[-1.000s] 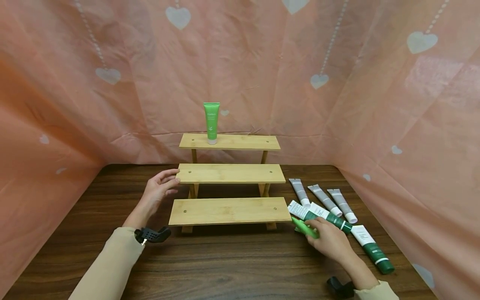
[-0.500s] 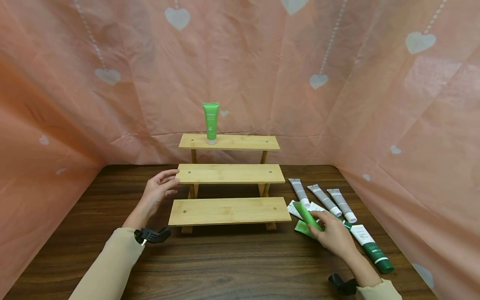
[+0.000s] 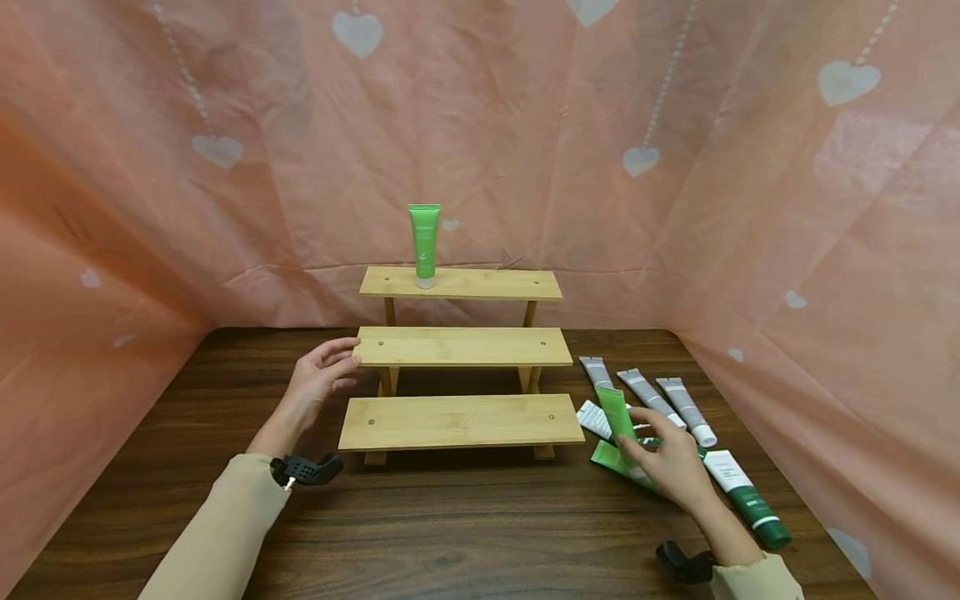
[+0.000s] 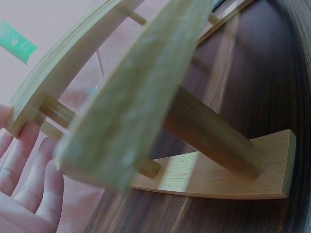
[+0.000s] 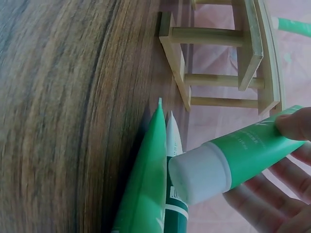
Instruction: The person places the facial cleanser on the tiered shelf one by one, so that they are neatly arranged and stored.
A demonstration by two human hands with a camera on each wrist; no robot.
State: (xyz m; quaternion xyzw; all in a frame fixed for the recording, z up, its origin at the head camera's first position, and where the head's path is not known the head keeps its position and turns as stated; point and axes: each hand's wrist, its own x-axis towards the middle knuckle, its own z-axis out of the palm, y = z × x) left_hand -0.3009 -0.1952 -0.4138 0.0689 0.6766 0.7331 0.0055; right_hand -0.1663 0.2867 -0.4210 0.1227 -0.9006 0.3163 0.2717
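My right hand (image 3: 672, 467) grips a green squeeze tube (image 3: 615, 410) between thumb and fingers, tilted above the other tubes. Its white cap (image 5: 198, 175) points down and away from the palm in the right wrist view. Beneath it lies a second green tube (image 5: 146, 187), flat on the table. At the left end of the three-tier wooden display stand (image 3: 465, 347), my left hand (image 3: 313, 379) pinches the middle board; the left wrist view has thumb and fingers (image 4: 28, 141) on either side of the board's end. Another green tube (image 3: 425, 242) stands upright, cap down, on the top tier.
Right of the stand lie several white-and-green tubes (image 3: 750, 498) and three grey tubes (image 3: 686, 410), partly overlapping. The dark wood table (image 3: 450, 533) is enclosed by pink cloth (image 3: 487, 125) at the back and sides.
My right hand has lifted the green tube off the pile and turned it more upright, uncovering the green tube underneath. My left hand stays at the stand.
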